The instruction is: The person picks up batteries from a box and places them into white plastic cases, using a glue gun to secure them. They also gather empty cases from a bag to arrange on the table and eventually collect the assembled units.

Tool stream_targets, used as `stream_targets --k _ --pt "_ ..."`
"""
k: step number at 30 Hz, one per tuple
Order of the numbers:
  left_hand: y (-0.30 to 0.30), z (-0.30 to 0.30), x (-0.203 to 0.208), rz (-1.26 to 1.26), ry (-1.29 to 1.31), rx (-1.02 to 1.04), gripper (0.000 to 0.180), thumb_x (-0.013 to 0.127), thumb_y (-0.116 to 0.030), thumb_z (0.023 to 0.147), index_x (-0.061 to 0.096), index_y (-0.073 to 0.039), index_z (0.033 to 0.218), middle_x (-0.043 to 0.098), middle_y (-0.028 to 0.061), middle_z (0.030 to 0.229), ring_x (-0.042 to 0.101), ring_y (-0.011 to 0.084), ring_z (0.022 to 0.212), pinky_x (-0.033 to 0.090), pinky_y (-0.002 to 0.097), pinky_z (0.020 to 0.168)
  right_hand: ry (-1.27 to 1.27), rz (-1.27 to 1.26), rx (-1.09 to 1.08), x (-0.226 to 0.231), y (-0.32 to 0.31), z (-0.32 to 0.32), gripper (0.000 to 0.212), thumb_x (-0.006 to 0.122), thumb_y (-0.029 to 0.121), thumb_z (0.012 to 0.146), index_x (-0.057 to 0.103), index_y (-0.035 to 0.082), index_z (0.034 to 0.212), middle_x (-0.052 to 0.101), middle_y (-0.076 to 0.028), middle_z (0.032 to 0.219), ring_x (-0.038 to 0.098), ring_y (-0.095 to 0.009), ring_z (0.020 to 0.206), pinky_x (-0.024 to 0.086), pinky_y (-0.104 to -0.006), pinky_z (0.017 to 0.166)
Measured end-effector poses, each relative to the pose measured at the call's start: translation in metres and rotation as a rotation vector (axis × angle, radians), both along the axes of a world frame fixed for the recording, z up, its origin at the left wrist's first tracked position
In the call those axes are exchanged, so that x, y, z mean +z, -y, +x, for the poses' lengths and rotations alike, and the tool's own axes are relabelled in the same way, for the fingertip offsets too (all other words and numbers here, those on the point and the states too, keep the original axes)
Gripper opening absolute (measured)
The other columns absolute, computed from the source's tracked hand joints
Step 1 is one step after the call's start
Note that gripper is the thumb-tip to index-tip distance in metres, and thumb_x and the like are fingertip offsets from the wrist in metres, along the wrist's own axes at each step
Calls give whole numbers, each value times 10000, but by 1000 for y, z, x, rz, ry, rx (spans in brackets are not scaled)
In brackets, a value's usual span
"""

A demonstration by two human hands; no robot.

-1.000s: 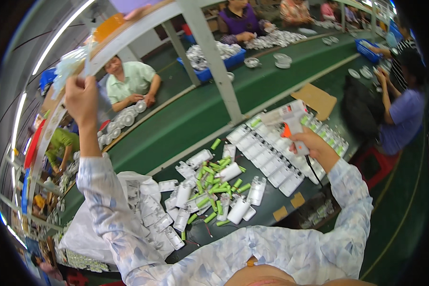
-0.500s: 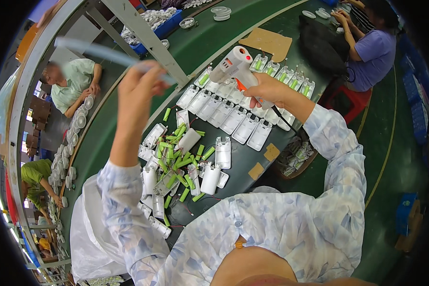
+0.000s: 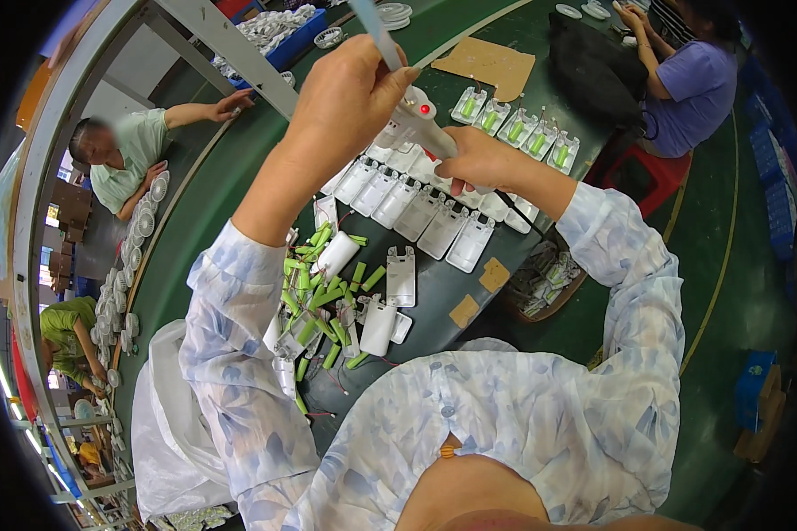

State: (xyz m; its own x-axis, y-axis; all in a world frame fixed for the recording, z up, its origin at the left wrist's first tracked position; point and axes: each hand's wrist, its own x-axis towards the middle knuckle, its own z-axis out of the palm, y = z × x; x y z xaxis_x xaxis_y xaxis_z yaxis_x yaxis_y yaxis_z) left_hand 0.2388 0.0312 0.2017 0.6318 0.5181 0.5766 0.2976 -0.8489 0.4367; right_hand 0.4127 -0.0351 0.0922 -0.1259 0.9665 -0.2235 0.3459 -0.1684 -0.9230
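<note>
My right hand is closed around the handle of a white hot glue gun, raised over the table. A long translucent glue stick is pinched in my left hand, which sits at the gun's rear end. My left hand hides much of the gun, so I cannot tell whether the stick is inside it. Under the gun stand rows of white plastic shells. Several shells in the far row hold green battery cells. Loose green cells with thin wires lie piled among more shells, nearer me.
Brown cardboard and a black bag lie at the table's far side. A metal frame post rises at left. A box of white parts stands beside the table. Co-workers sit at left and far right.
My left hand has moved right and forward with the glue stick, from apart to the gun's rear end. The gun has shifted slightly nearer. A co-worker at left has stretched out an arm.
</note>
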Motion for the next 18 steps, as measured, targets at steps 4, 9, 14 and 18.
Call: stream_targets --k 4,9,14,18 --pt "2 8 8 329 -244 48 196 710 -217 808 633 -41 848 613 126 753 630 329 726 476 426 605 -15 33 1 1 1 0 300 613 111 796 538 -39 1045 619 -92 799 649 -156 588 480 -274 511" --pt "-5 19 4 138 -380 173 239 692 -275 796 639 -49 851 641 130 781 636 332 728 488 429 606 -50 -1 -14 -5 -2 -2 303 622 106 796 539 -31 1053 608 -77 791 643 -150 576 454 -268 492" --pt "8 19 10 272 -266 -27 179 688 -189 816 652 -33 895 616 118 755 594 288 707 484 366 634 -120 21 -6 -8 -3 4 356 625 89 796 507 -46 1103 605 -105 826 643 -166 581 445 -267 470" --pt "3 24 -1 213 -219 40 186 668 -206 807 632 -24 832 646 204 759 639 399 740 504 466 652 -104 12 -6 -5 -3 0 372 631 101 794 512 -47 1114 598 -101 827 632 -162 576 435 -263 469"
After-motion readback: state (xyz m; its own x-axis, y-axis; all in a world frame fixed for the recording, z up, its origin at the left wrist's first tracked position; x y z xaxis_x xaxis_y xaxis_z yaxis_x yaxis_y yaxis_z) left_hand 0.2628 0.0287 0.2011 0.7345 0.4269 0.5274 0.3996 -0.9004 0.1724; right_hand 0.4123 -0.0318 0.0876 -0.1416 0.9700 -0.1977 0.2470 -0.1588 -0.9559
